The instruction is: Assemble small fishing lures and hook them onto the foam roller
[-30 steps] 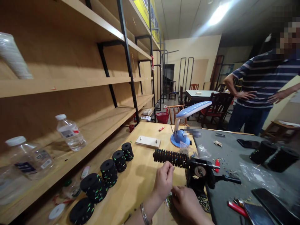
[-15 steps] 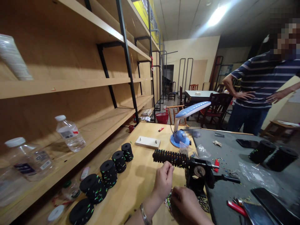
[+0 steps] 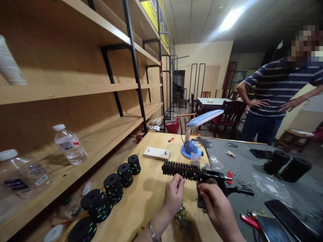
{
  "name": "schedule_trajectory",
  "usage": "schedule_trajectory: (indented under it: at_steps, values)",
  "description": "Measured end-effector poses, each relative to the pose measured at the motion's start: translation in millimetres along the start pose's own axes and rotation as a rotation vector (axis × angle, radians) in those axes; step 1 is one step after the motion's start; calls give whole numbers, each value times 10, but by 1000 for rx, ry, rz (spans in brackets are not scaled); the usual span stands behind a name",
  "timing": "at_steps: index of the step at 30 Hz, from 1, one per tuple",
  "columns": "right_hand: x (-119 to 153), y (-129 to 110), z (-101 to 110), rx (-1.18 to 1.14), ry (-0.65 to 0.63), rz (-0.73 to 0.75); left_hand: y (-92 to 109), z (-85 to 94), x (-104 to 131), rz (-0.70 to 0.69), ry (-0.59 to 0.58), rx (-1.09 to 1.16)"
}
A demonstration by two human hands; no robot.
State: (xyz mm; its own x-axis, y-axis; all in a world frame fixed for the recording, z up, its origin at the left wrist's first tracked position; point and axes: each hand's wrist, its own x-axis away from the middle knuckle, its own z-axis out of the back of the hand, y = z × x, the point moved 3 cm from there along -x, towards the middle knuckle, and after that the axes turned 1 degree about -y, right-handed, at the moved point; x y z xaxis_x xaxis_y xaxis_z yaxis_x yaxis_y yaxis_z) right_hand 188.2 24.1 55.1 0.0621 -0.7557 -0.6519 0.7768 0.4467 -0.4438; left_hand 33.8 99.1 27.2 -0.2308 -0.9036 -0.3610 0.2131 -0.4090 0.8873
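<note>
My left hand (image 3: 174,193) is closed just below a black ribbed roll (image 3: 180,169) dotted with small coloured bits; whatever its fingers pinch is hidden. The roll sits level on the spindle of a black bench device (image 3: 217,176). In front of that device my right hand (image 3: 214,201) is raised, thumb and fingertips pressed together. Anything between those fingertips is too small to name. A pile of tiny multicoloured pieces (image 3: 180,215) lies on the wooden tabletop between and below my hands.
Several black foam-like cylinders (image 3: 113,188) line the table's left side. A blue desk lamp (image 3: 190,149) and a white board with two pegs (image 3: 156,153) stand behind. Red-handled tools (image 3: 249,222), a phone (image 3: 262,153) and plastic bags lie right. A person (image 3: 275,90) stands beyond.
My right hand has risen from the pile of coloured pieces to the front of the black device. My left hand stays by the roll. The whole view has shifted slightly.
</note>
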Motion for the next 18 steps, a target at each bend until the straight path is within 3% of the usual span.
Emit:
schedule_trajectory:
  at_steps: [3, 7, 12, 18]
  values:
    - [-221, -79, 64, 71, 93, 168, 9, -9, 7, 10, 7, 24]
    - [-379, -98, -133, 163, 58, 332, 25, -20, 8, 0, 20, 36]
    - [-487, -52, -202, 182, 120, 286, 32, -49, 5, -6, 31, 37]
    - [-624, -25, -165, 154, 94, 160, 82, -69, -21, -16, 75, 24]
